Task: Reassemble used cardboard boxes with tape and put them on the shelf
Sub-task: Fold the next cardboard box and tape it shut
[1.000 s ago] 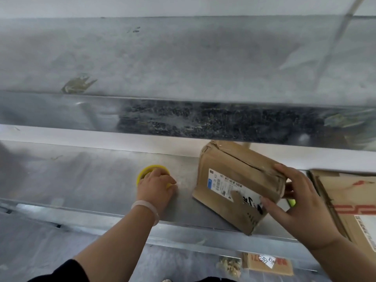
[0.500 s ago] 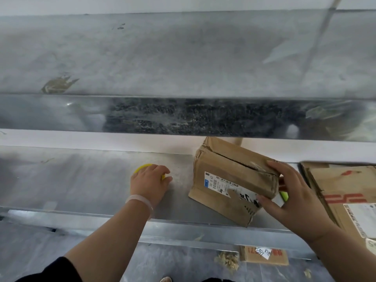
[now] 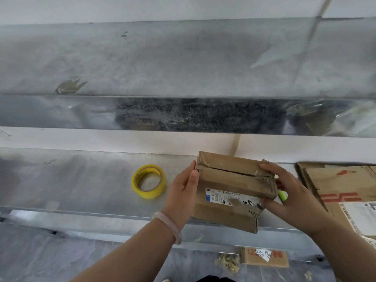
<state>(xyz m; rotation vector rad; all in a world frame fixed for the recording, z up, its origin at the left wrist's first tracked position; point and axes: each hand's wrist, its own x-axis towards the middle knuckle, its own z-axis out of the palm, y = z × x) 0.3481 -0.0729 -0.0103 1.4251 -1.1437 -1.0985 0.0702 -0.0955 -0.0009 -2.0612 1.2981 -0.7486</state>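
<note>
1. Box (image 3: 234, 192) is sitting in the lower middle-right of the head view, on the shelf (image 3: 71, 180) near its front lip. Its near bottom corner is hanging just over that lip.
2. A second ago the left hand (image 3: 181, 192) was lying on the tape (image 3: 149, 181). Now it is touching the box's left side instead, and the yellow roll is lying flat and alone on the shelf, left of the box and apart from it.
3. The box is also sitting squarer to the camera than half a second ago, with its label facing the viewer.
4. The seam (image 3: 230, 172) along the top is gaping as a dark slit, so the flaps are not yet sealed. Both hands seem to be squaring the box up before any taping, so the task looks to be at an early stage for this box.
5. The left hand is pressing flat against the box's left face, fingers straight and together, thumb pointing up along the edge.
6. The right hand (image 3: 289, 192) is gripping the right end, with fingers curling over the top corner and the thumb lying on the front face.
7. Flattened cardboard (image 3: 341, 184) is lying at the right edge of the frame, just beside the right hand. Something small and green (image 3: 282, 196) is showing between the two, and what it is cannot be told.
</note>
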